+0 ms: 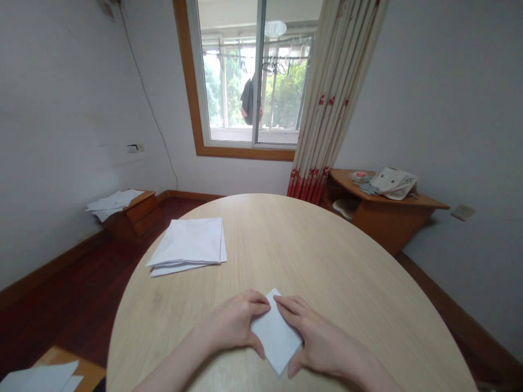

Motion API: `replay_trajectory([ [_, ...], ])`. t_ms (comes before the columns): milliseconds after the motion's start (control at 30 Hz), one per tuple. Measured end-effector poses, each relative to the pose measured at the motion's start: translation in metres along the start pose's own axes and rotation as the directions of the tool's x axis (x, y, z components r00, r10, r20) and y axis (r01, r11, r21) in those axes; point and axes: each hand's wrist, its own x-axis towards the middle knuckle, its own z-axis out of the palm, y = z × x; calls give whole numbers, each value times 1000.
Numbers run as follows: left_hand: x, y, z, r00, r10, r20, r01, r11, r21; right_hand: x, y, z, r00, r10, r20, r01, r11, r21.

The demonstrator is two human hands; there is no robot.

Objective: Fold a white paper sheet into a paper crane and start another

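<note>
Paper [273,333], folded, pressed onto table [327,256] by half-curled L hand [232,326], flat R hand [321,343].

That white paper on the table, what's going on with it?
A person holds a small folded white paper against a round wooden table with both bare hands. The left hand grips its left edge and the right hand its right edge. Farther off on the table, to the left, lies a stack of white sheets. More paper rests on a low cabinet by the wall.
</note>
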Motion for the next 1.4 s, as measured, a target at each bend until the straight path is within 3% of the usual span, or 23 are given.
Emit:
replay_trajectory([
  [400, 0, 2, -2, 1000, -8, 3, 8, 999, 34, 1, 5, 0, 1000, -12, -8, 13, 999, 31],
  [733, -1, 0, -1, 1000, 8, 12, -9, 998, 61, 2, -3, -16, 990, 76, 121, -88, 991, 101],
  [1200, -1, 5, -4, 1000, -14, 7, 14, 999, 39, 1, -3, -14, 993, 65, 101, -72, 995, 68],
  [1400, -2, 12, -7, 1000, -11, -8, 12, 1000, 28, -3, -1, -14, 998, -10, 56, 3, 994, 110],
])
